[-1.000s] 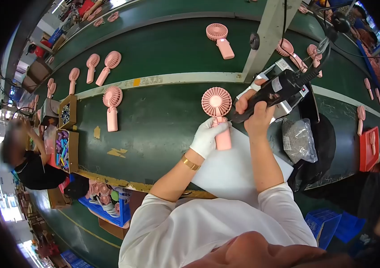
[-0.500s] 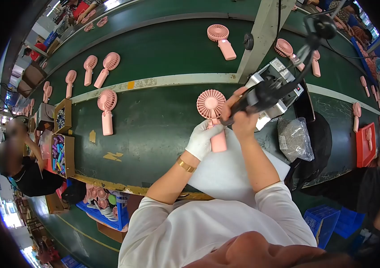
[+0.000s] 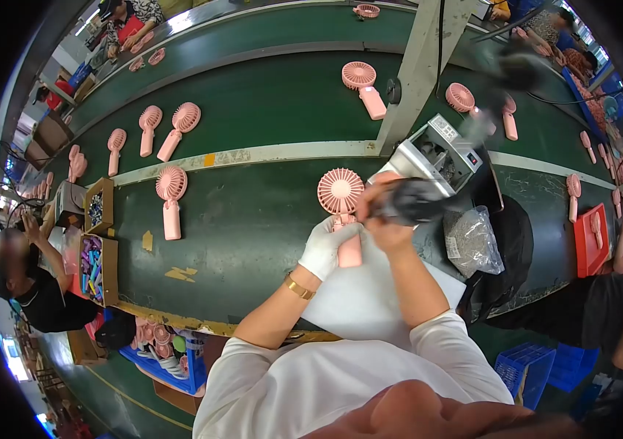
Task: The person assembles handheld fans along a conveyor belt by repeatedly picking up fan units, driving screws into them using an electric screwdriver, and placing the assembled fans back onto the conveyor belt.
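My left hand (image 3: 320, 250), in a white glove, grips a pink handheld fan (image 3: 341, 192) by the top of its handle. The fan's round grille points away from me, above a white foam sheet (image 3: 355, 301). My bare right hand (image 3: 388, 228) is wrapped round a black electric screwdriver (image 3: 418, 201), blurred by motion. The tool lies tilted beside the fan's neck; its tip is hidden by my fingers. Just beyond it stands a metal screw feeder (image 3: 439, 150). A clear bag of small parts (image 3: 472, 240) lies right of my right hand.
Another pink fan (image 3: 171, 192) rests on the bench to the left, near boxes of small parts (image 3: 99, 267). Several fans lie on the green conveyor (image 3: 267, 95) beyond a metal post (image 3: 418, 77). A co-worker (image 3: 40, 271) sits at the left. A red tray (image 3: 590, 238) stands right.
The screwdriver has swung to a flatter angle, and my right hand has come lower beside the fan's neck. My left hand keeps its hold. The whole view has shifted slightly.
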`<state>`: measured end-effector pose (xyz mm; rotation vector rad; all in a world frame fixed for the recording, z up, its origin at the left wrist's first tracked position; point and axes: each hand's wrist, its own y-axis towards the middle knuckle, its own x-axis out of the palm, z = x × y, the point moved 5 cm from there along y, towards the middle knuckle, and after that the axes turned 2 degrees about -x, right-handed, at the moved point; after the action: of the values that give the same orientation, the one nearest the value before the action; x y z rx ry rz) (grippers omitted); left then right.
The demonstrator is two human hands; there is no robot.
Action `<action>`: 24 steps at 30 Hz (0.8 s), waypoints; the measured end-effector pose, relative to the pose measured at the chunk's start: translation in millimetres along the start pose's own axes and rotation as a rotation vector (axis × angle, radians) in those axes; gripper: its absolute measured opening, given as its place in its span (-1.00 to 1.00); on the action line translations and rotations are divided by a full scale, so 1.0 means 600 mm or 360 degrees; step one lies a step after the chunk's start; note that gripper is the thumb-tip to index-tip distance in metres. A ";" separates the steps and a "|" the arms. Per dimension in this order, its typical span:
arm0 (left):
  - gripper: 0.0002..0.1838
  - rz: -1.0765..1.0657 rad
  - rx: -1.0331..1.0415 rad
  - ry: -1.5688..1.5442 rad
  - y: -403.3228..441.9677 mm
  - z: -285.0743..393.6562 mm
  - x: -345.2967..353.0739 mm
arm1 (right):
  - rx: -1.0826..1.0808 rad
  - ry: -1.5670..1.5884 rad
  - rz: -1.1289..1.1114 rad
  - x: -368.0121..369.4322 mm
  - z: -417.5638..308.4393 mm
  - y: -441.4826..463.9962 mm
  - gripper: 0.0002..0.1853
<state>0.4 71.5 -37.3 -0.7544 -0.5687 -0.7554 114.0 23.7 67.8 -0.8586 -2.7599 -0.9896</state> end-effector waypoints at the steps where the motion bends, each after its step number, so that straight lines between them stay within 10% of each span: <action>1: -0.75 0.0016 -0.0071 -0.0005 -0.006 0.001 0.004 | -0.0150 -0.0003 0.0045 -0.012 -0.027 0.016 -0.33; 11: -0.58 0.0012 0.0069 0.0418 -0.007 -0.021 0.005 | -0.0116 -0.0389 0.0283 -0.053 -0.012 0.039 -0.37; 24: -0.63 0.0192 0.0100 0.0789 -0.026 -0.001 0.023 | 0.0164 0.0371 0.0060 0.024 0.013 0.013 -0.14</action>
<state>-3.5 58.0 -22.0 -0.5113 -0.0971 -0.7737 106.9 39.8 69.8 -0.7265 -2.5636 -0.8717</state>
